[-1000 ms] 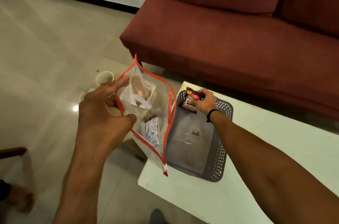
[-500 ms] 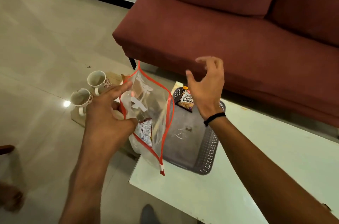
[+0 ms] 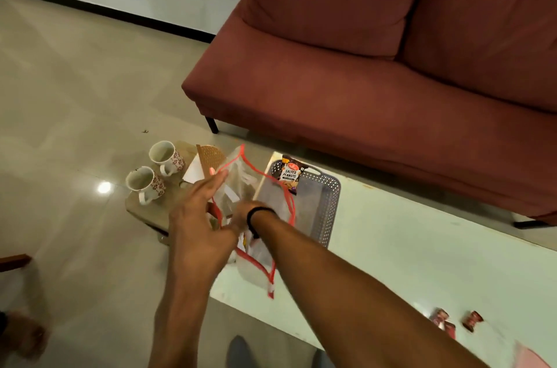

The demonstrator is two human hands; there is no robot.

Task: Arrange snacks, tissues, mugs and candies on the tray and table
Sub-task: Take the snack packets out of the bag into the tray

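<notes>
At the table's (image 3: pixel 391 250) left edge, the left hand (image 3: pixel 199 226) pinched the clear bag (image 3: pixel 241 183) open, the right hand (image 3: pixel 244 217) reached inside, fingers hidden, beside the tray (image 3: pixel 328 204).

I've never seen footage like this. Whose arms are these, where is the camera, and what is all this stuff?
There is no machine here: the arms belong to a person wearing a camera on the head, so you look down as that person does. The left hand holds open a clear zip bag with a red edge, and the right hand reaches inside it; what its fingers grip is hidden. On the pale table sits a grey basket tray holding a packet of salted peanuts. A few small red wrapped candies lie near the table's right end. Two mugs stand on a low wooden stool beside the table.
</notes>
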